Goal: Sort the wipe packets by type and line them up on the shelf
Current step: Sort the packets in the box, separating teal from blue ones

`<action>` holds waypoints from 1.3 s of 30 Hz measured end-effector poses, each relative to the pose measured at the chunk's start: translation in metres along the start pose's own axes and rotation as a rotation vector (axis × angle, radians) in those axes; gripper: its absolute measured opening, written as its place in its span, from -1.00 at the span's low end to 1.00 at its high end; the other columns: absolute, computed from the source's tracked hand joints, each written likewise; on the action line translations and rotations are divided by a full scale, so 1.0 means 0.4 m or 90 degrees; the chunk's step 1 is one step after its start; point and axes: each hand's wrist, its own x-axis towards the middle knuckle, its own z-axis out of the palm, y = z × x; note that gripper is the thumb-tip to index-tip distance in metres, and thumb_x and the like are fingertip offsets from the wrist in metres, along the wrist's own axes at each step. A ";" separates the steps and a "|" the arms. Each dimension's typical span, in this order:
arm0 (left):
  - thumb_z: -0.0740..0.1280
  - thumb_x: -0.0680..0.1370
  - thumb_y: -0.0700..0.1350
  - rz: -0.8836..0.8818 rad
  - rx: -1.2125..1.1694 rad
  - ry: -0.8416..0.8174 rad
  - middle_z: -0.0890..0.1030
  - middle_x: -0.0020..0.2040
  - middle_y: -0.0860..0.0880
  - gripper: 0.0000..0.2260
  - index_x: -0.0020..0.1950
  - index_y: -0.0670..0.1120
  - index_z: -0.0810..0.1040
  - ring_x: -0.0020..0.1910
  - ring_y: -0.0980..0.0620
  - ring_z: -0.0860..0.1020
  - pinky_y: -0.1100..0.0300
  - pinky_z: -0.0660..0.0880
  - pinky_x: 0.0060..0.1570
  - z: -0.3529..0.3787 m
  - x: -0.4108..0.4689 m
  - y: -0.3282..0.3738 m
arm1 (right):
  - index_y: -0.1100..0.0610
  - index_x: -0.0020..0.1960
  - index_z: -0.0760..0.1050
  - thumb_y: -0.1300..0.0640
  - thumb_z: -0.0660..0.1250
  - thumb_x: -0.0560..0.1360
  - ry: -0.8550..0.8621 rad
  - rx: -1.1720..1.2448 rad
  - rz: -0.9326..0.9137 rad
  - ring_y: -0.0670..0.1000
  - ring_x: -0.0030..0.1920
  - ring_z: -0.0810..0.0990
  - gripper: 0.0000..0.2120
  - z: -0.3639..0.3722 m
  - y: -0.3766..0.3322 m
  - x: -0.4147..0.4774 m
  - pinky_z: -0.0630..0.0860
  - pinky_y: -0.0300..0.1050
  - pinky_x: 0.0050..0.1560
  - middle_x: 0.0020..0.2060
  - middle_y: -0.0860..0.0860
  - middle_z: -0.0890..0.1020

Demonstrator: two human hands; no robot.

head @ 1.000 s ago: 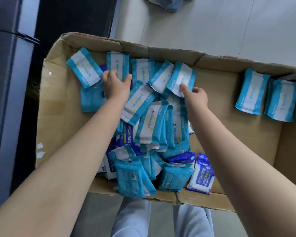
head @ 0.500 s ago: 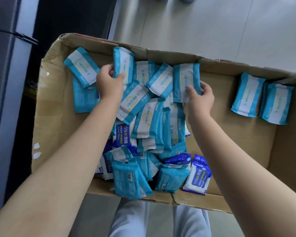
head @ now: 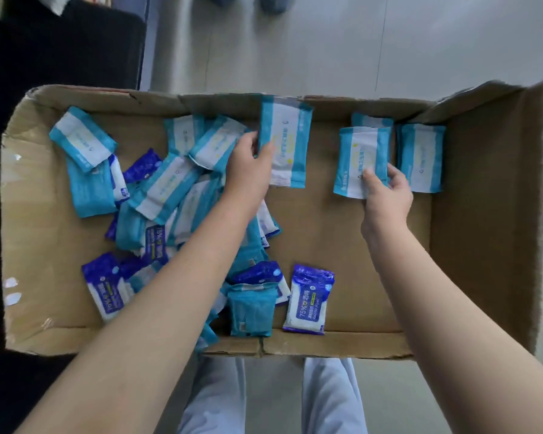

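Observation:
A shallow cardboard box [head: 333, 220] holds wipe packets of two types. My left hand [head: 248, 166] grips a light-blue-and-white packet [head: 287, 142], lifted above the box floor near the far wall. My right hand [head: 386, 192] pinches another light-blue packet [head: 359, 158] by its lower edge, just left of two light-blue packets [head: 422, 158] standing at the far right. A jumbled pile of light-blue packets [head: 170, 189] fills the left half. Dark-blue "75%" packets [head: 309, 300] lie along the near edge and in the pile.
The box's right wall flap [head: 489, 214] stands up. Pale tiled floor [head: 326, 42] lies beyond the box, a dark cabinet [head: 60, 48] at the far left. My legs in light trousers [head: 273, 399] show below the near edge.
Both hands have each lifted a light-blue packet off the pile and carried it rightward; the right one now sits beside the two packets at the right. The view has shifted right.

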 end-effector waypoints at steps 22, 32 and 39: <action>0.43 0.53 -0.15 -0.040 0.077 0.049 0.52 0.12 -0.03 -0.74 0.20 0.02 0.55 -0.01 0.11 0.57 0.12 0.61 0.04 0.434 0.026 -0.045 | 0.10 0.30 0.44 0.16 0.39 0.54 0.065 -0.309 -0.162 0.00 0.12 0.64 -0.65 -0.233 -0.085 0.263 0.62 -0.13 0.09 0.17 0.03 0.60; 0.36 0.57 -0.09 0.127 0.176 0.027 0.56 0.11 -0.02 -0.80 0.20 0.02 0.54 -0.04 0.23 0.50 0.49 0.42 -0.04 0.184 -0.037 0.001 | 0.10 0.37 0.44 0.09 0.33 0.59 0.066 -0.321 -0.232 -0.18 0.26 0.43 -0.63 -0.192 -0.063 0.148 0.35 -0.36 0.28 0.30 -0.05 0.53; 0.34 0.58 -0.06 0.086 0.305 0.170 0.49 0.25 -0.09 -0.68 0.32 -0.10 0.49 0.18 0.06 0.48 0.39 0.34 0.17 -0.218 0.047 -0.023 | 0.11 0.22 0.52 0.10 0.37 0.57 -0.097 -0.327 -0.235 -0.05 0.17 0.57 -0.75 0.015 0.007 -0.005 0.47 -0.13 0.23 0.09 -0.02 0.62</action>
